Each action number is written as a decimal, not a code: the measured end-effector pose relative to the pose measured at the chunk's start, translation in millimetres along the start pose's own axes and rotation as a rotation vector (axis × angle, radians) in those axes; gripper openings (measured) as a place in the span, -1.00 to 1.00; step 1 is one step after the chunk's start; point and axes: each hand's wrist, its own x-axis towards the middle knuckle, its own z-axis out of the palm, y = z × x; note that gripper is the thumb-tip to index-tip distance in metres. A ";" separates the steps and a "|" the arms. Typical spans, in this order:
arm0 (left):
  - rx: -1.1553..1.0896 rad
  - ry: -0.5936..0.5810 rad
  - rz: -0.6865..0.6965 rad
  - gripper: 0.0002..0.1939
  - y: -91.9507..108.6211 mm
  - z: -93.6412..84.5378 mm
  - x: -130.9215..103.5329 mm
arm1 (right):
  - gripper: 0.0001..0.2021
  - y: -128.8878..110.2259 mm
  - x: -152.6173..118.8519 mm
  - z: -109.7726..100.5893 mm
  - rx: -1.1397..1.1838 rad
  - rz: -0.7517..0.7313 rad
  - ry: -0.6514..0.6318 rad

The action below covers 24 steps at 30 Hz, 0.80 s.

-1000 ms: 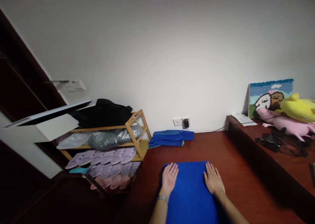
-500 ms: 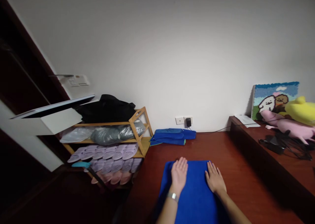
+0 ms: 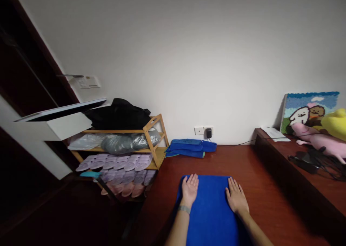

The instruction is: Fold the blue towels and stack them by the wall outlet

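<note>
A blue cloth (image 3: 211, 206) lies spread on the reddish-brown table (image 3: 270, 199), its near end running out of the bottom of the view. My left hand (image 3: 190, 189), palm turned up and fingers stretched, is over the cloth's far left corner; whether it touches the fabric I cannot tell. On the far right corner my right hand (image 3: 237, 196) lies palm down with fingers extended, over the cloth's right edge. Neither hand grips anything.
Folded blue cloths (image 3: 189, 148) lie against the wall below a socket with a black plug (image 3: 208, 132). A wooden rack (image 3: 155, 141) with slippers stands at left. On the raised ledge at right are a pink plush toy (image 3: 319, 141), cables and a dog picture (image 3: 310, 110).
My left hand has shifted left across the cloth toward its left edge. My right hand stays at the right corner. The camera view has turned slightly.
</note>
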 end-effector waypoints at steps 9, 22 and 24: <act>0.074 0.005 0.161 -0.57 19.6 -13.6 -15.8 | -0.29 -2.8 -1.0 -4.6 -0.005 0.016 -0.019; -0.012 0.034 0.000 -0.53 -6.7 -11.9 -11.7 | -0.29 -4.6 -0.2 -6.5 -0.025 0.011 -0.032; -0.018 0.079 0.056 -0.54 16.9 -23.4 -8.8 | -0.29 -4.6 -0.1 -6.9 -0.029 0.017 -0.038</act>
